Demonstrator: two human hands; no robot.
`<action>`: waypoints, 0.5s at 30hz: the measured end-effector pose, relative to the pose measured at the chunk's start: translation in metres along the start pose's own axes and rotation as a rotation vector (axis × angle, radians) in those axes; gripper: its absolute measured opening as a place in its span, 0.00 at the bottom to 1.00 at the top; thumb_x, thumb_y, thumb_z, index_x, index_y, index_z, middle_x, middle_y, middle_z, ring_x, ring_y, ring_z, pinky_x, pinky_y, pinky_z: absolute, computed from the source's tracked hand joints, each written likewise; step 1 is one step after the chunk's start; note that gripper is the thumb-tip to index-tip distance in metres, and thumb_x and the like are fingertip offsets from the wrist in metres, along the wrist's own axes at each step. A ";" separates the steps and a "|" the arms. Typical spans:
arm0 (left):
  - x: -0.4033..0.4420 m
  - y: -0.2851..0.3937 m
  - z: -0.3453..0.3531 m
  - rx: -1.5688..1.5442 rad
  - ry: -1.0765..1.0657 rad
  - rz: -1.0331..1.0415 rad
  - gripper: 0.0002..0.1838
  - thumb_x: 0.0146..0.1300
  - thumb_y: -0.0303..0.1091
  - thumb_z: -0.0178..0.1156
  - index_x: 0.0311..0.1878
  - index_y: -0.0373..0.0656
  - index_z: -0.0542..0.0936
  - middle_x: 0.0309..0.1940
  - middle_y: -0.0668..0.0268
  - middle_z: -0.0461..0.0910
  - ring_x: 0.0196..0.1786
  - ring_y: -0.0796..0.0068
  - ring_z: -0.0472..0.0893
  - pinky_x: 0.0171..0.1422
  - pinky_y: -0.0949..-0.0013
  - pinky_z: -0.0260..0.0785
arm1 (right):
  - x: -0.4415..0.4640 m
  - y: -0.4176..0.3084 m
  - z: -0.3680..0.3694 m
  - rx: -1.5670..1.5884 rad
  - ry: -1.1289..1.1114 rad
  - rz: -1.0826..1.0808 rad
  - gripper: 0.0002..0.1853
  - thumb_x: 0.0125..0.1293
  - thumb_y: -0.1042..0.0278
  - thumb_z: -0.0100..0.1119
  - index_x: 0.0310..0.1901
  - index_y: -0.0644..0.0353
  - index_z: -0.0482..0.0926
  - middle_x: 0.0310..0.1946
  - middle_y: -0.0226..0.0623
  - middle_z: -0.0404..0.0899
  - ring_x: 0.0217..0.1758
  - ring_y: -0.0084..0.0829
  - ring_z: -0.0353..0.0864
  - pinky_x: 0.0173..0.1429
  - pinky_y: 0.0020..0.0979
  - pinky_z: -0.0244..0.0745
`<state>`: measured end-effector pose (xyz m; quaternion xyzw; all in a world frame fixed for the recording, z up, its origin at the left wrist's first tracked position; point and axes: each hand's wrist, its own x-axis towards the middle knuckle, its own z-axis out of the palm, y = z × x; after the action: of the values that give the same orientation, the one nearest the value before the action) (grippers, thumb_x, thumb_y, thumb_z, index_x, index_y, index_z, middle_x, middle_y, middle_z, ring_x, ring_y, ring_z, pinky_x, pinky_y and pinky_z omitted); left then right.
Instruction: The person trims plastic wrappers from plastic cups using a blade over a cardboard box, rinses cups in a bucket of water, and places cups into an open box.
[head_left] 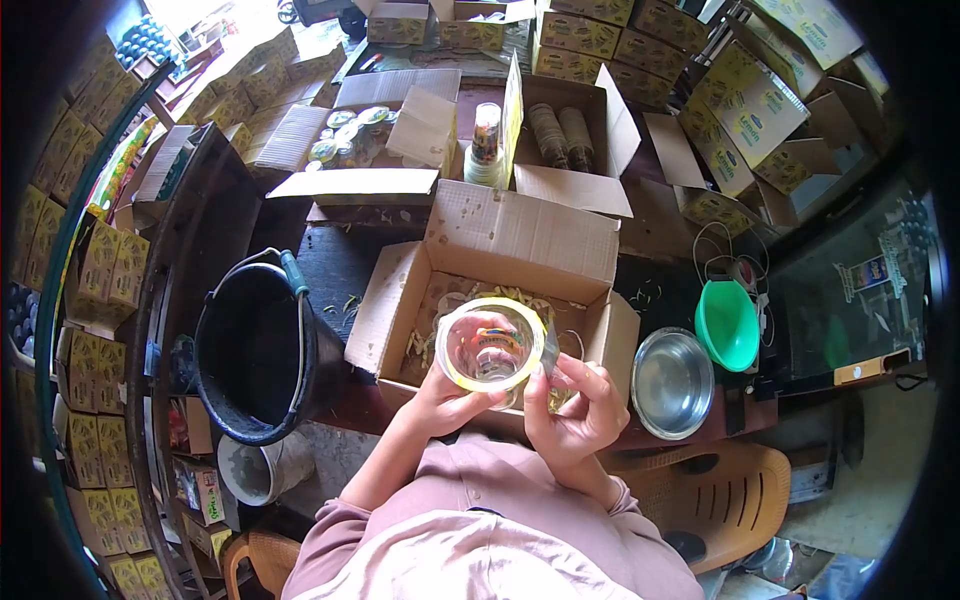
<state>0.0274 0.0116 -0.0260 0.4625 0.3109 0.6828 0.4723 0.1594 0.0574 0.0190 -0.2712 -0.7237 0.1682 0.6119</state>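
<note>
At the centre of the frame, the left hand (440,405) wraps its fingers round a clear plastic cup with a yellow rim (447,368), above an open brown cardboard box (525,225). The right hand's (575,415) thumb and fingers are nearly closed beside the rim; their grip is hard to make out. A black bucket (225,355) stands left, a silver metal bowl (672,385) and green plastic bowl (727,325) right. Yellow printed cartons (755,115), upper right, seem to read "Lemon". The cup's label is illegible.
</note>
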 end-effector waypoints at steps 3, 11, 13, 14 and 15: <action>0.000 -0.004 -0.001 0.121 -0.027 0.076 0.37 0.49 0.24 0.64 0.59 0.40 0.53 0.54 0.57 0.61 0.57 0.68 0.66 0.60 0.66 0.60 | 0.001 0.000 -0.001 -0.046 0.011 0.005 0.14 0.44 0.80 0.64 0.36 0.62 0.75 0.21 0.34 0.76 0.19 0.26 0.75 0.21 0.22 0.68; -0.002 0.004 -0.007 0.250 -0.134 0.014 0.37 0.49 0.25 0.65 0.59 0.38 0.54 0.54 0.58 0.62 0.54 0.70 0.69 0.57 0.68 0.63 | 0.002 0.006 -0.005 0.022 -0.035 0.059 0.15 0.44 0.81 0.63 0.37 0.66 0.75 0.23 0.34 0.74 0.24 0.21 0.73 0.30 0.18 0.68; -0.002 0.007 -0.006 0.206 -0.138 -0.025 0.36 0.49 0.26 0.65 0.59 0.37 0.55 0.54 0.58 0.62 0.54 0.71 0.69 0.56 0.68 0.63 | 0.003 0.007 -0.006 0.061 -0.041 0.074 0.15 0.44 0.82 0.63 0.37 0.66 0.75 0.24 0.34 0.74 0.25 0.21 0.73 0.30 0.18 0.68; -0.003 0.010 -0.005 0.170 -0.129 -0.056 0.36 0.49 0.26 0.64 0.59 0.37 0.56 0.54 0.59 0.62 0.54 0.71 0.69 0.56 0.68 0.63 | 0.003 0.008 -0.007 0.079 -0.046 0.076 0.15 0.44 0.82 0.63 0.37 0.66 0.75 0.24 0.35 0.75 0.25 0.21 0.73 0.30 0.18 0.68; -0.003 0.012 -0.004 0.135 -0.120 -0.087 0.35 0.49 0.25 0.64 0.59 0.37 0.57 0.54 0.59 0.62 0.53 0.72 0.69 0.56 0.69 0.63 | 0.004 0.008 -0.007 0.098 -0.051 0.078 0.15 0.44 0.82 0.63 0.37 0.66 0.75 0.24 0.35 0.75 0.26 0.21 0.73 0.31 0.18 0.68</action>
<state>0.0196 0.0041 -0.0179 0.5194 0.3472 0.6105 0.4868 0.1675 0.0657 0.0185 -0.2646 -0.7188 0.2339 0.5988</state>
